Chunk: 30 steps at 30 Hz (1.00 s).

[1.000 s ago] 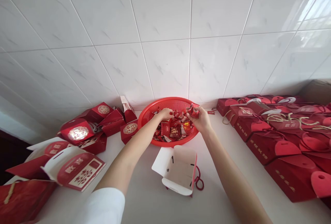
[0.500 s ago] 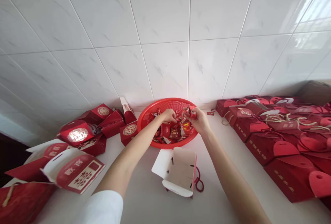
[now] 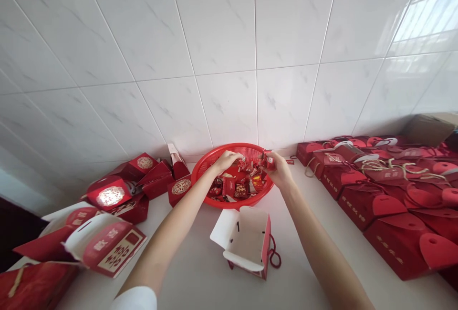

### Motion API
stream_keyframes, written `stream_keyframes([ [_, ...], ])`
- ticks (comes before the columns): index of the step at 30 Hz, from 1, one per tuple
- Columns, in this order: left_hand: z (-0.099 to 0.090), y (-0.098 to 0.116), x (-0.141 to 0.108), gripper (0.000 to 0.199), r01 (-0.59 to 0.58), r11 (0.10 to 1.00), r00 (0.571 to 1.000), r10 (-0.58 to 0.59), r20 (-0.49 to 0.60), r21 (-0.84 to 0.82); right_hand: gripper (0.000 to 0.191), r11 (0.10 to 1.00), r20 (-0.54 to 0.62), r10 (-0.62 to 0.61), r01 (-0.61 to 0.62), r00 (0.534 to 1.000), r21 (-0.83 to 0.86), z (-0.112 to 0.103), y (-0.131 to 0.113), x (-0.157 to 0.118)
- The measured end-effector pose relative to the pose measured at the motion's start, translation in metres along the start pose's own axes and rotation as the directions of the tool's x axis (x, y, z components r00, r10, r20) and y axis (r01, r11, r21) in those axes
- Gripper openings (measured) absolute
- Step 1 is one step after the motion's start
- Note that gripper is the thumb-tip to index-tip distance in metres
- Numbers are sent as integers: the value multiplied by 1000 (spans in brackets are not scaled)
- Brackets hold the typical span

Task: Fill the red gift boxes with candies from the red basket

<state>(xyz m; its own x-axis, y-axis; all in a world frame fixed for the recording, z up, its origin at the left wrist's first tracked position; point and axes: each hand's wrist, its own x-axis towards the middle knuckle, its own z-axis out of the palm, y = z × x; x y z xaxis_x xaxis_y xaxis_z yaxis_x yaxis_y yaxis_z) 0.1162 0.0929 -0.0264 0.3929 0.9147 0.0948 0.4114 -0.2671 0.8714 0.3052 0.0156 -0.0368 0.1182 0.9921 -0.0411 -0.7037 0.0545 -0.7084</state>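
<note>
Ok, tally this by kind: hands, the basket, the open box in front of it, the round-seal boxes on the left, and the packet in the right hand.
Hands, left hand and right hand: 2
Red plastic basket: 1
Open white-lined gift box: 1
Red boxes with round seals: 3
Red packet: 1
Total: 8

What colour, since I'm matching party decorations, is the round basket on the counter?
The round basket is bright red, with a mesh of small holes; the head view shows it.
</note>
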Motion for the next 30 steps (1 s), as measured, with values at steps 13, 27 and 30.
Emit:
stream_keyframes([
  [13,-4,-10,24,45,161,964,986,-166,6,212,9,1000,13,8,-8,1000,25,-5,5,6],
  [27,6,-15,32,11,38,976,988,-69,137,216,11,1000,26,16,-16,1000,9,-6,4,6],
  [30,15,-11,41,14,-29,948,984,-29,177,317,10,1000,31,20,-20,999,9,-7,4,6],
])
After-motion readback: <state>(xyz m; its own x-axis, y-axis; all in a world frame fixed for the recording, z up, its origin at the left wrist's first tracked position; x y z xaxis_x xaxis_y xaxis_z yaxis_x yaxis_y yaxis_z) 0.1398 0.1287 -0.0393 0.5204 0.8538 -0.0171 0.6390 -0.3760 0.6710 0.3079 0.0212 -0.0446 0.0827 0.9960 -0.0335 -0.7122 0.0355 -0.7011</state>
